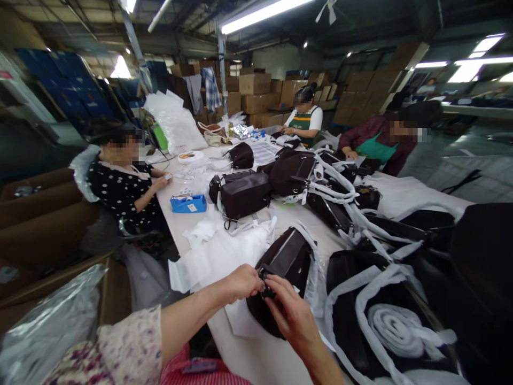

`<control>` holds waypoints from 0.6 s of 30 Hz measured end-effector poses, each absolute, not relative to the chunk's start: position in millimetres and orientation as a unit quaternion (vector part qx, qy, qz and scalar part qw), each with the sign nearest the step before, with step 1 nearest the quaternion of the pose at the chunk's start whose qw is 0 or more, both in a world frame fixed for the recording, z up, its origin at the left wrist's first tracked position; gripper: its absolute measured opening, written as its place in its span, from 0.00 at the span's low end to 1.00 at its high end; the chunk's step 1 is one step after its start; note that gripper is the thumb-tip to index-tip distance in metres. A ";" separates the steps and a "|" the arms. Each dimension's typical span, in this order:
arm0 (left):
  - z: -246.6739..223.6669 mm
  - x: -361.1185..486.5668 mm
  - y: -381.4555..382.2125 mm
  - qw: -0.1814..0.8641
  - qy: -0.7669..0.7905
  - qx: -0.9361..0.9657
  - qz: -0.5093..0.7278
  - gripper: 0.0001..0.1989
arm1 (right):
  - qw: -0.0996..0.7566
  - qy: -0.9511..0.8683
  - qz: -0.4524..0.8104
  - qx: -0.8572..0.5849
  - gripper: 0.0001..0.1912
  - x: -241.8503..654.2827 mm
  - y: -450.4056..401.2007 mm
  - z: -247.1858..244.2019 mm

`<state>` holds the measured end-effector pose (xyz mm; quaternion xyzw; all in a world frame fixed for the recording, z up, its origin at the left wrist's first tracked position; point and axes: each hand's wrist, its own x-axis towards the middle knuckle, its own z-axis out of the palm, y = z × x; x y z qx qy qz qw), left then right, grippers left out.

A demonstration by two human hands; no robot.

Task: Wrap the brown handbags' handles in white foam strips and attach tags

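Observation:
My left hand and my right hand meet at the top of a dark brown handbag, both pinching a small black fitting on it. My fingers hide most of that fitting, so its exact kind is unclear. The bag lies on a white work table, partly wrapped in white non-woven fabric. A loose white fabric sheet lies left of my left hand. To my right, a black bag carries white wrapping strips and a white fabric roll.
Several wrapped dark bags crowd the table, with a blue box among them. Several co-workers sit around it. A cardboard bin and silver plastic stand at my left; stacked cartons fill the back.

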<state>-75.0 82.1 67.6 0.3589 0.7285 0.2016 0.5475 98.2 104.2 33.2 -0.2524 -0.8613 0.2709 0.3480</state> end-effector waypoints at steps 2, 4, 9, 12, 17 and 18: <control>69.2 -72.8 80.3 0.546 0.732 0.358 0.197 0.09 | 0.325 -0.884 0.250 -0.225 0.14 94.8 108.0 29.3; 70.0 -71.4 78.8 0.545 0.733 0.358 0.195 0.09 | 0.315 -0.891 0.237 -0.224 0.12 90.5 111.9 24.3; 68.7 -70.7 74.4 0.549 0.726 0.356 0.212 0.07 | 0.302 -0.910 0.210 -0.191 0.10 86.5 120.8 20.7; 68.4 -67.4 69.1 0.564 0.714 0.336 0.243 0.09 | 0.314 -0.913 0.174 -0.193 0.09 86.1 121.9 18.1; 66.2 -62.3 58.6 0.672 0.650 0.148 0.322 0.10 | 0.327 -0.914 0.126 -0.205 0.10 86.6 116.3 3.7; 64.6 -62.4 57.2 0.687 0.639 0.119 0.326 0.10 | 0.324 -0.916 0.121 -0.203 0.10 87.3 115.4 0.9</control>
